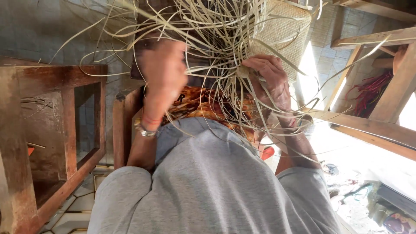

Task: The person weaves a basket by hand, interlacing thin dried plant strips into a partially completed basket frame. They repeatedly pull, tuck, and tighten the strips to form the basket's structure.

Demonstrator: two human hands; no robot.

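Right hand (269,80) closes its grip on a bundle of pale straw strips (203,39) at the lower corner of a partly woven basket (281,32), which sits just above the fingers and touching them. Left hand (162,76), blurred, is raised among the loose strips beside the basket; whether its grip is closed cannot be told. A bracelet (144,130) circles the left wrist. A wooden stool (56,130) stands nearby.
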